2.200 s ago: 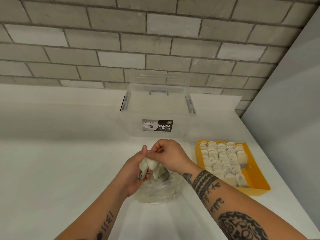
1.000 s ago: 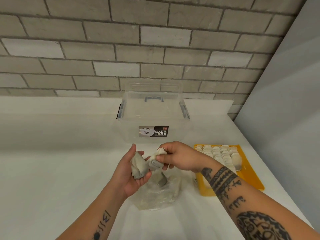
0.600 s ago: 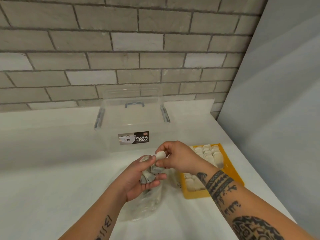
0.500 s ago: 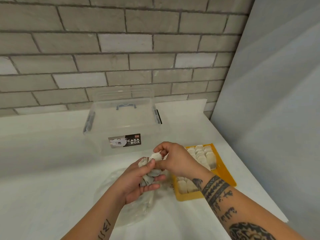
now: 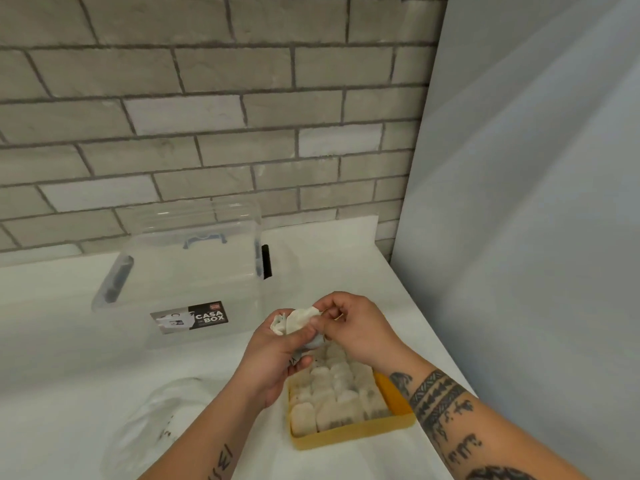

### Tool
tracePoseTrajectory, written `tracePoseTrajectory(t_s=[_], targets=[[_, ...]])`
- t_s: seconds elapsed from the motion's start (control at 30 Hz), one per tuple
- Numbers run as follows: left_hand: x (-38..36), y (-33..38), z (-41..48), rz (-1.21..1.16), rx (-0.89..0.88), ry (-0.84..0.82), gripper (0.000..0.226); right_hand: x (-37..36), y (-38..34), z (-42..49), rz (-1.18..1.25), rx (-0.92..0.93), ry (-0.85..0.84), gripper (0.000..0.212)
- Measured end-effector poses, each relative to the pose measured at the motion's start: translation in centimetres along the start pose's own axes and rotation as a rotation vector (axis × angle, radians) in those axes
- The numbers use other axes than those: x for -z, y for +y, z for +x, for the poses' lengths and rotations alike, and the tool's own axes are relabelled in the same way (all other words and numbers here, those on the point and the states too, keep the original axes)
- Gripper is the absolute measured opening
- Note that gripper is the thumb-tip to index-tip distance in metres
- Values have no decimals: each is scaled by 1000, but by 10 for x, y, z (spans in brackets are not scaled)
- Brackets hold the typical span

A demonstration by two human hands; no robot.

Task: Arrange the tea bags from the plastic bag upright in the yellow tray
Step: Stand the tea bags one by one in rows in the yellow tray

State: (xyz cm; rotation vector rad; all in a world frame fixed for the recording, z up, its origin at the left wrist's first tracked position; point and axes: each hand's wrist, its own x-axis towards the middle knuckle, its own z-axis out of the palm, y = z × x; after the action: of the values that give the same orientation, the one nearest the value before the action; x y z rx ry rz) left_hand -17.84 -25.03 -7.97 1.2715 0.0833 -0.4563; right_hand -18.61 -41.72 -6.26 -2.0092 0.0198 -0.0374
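My left hand (image 5: pixel 277 355) curls round a bunch of tea bags (image 5: pixel 294 322) just above the nearly full yellow tray (image 5: pixel 353 436), so my right hand (image 5: pixel 353 327) can pinch one free. The plastic bag (image 5: pixel 156 420) lies on the table (image 5: pixel 69 341), to my left.

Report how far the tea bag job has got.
Done: rows of tea bags stand packed in the yellow tray, with a bare strip along its right side. In hand: the left hand grips a small bunch of bags above the tray, and the right hand pinches the top one. Left: seating that bunch. The plastic bag lies slack on the table; whether any remain inside cannot be told.
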Motion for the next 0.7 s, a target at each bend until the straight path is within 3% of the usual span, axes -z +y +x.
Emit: tracePoseTrajectory(t_s=[0.23, 0.43, 0.7], targets=[[-43, -13, 21, -88, -7, 53, 30, 45, 25, 16, -37, -2, 16, 6], [-67, -29, 23, -2, -28, 120, 30, 70, 38, 15, -59, 27, -67, 13], [-70, -35, 19, -24, -13, 146, 21, 82, 44, 12, -65, -1, -152, 6]])
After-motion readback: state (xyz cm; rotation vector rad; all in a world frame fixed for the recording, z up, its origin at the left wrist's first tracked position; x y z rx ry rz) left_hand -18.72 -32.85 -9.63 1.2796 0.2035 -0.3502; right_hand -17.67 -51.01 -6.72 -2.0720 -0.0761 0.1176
